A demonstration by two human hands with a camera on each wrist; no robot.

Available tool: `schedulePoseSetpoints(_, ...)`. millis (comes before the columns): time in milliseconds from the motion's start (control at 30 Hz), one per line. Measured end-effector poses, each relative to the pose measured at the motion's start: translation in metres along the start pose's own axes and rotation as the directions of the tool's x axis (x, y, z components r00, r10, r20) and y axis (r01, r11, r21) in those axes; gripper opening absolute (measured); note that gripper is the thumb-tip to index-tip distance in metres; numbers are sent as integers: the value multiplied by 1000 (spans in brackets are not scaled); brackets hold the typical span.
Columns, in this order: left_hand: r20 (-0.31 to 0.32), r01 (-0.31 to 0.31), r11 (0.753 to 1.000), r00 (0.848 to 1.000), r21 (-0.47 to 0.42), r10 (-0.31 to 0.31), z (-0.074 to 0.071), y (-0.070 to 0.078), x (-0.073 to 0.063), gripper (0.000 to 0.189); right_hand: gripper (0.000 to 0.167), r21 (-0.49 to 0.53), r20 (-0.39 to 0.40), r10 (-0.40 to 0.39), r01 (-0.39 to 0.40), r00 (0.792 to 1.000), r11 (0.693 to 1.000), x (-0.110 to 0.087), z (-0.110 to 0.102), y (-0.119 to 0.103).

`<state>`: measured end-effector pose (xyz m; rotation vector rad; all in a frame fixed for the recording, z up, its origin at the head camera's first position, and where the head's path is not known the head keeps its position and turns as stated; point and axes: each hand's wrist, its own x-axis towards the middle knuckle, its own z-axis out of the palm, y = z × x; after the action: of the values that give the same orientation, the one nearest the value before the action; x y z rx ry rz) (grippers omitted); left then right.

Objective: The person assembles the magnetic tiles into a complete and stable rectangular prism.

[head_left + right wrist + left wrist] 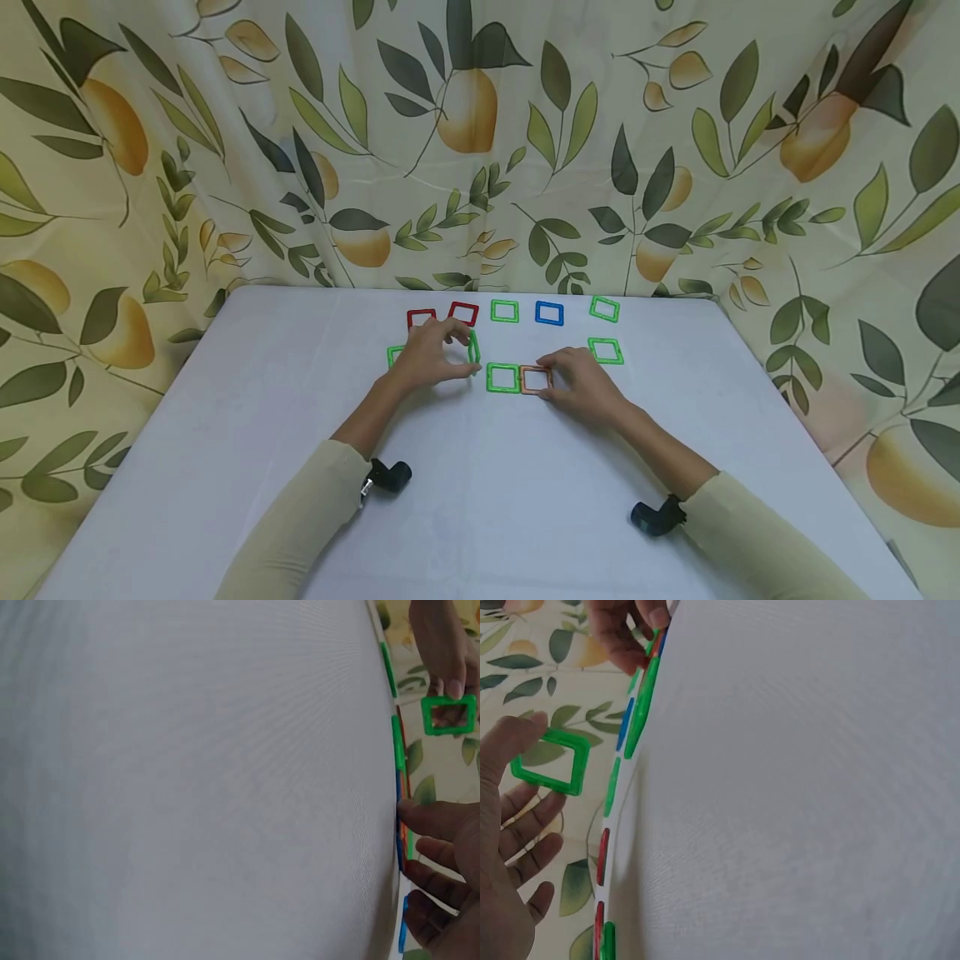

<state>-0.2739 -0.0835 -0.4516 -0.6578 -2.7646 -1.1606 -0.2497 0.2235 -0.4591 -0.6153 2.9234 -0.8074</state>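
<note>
My left hand [429, 356] holds a green square frame-shaped building tile [473, 350] upright above the table, thumb on one edge. In the left wrist view, the left hand [506, 847] has its thumb and fingers at the edges of that green tile [580, 769]. My right hand [583, 385] pinches an orange square tile [536, 392] lying flat, thumb at the near edge and fingers at the far one. Left of the orange tile, and touching it, lies another green tile [490, 378]. In the right wrist view, the right hand [446, 851] is at the row of tiles.
Along the white table's [465, 500] far side lie two red tiles [464, 303], a green tile [505, 302], a blue tile [550, 323] and a tilted green tile [604, 299]. One green tile [606, 340] sits beyond the right hand; another green tile [392, 358] is partly behind the left.
</note>
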Motion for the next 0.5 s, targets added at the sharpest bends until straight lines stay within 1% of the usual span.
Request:
schedulePoseSetpoints(167, 33, -36, 999, 999, -29, 37, 3, -1, 0, 51, 47, -14, -6, -15, 15, 1000, 1000, 1, 1, -3)
schedulePoseSetpoints(333, 58, -62, 996, 996, -65, 66, 5, 0, 0, 50, 46, -17, -12, -13, 13, 1000, 1000, 0, 2, -5)
schedulePoseSetpoints(500, 86, -70, 990, 993, -124, 81, 9, -1, -1, 49, 45, -10, -10, -22, 22, 1000, 1000, 1, 5, -5)
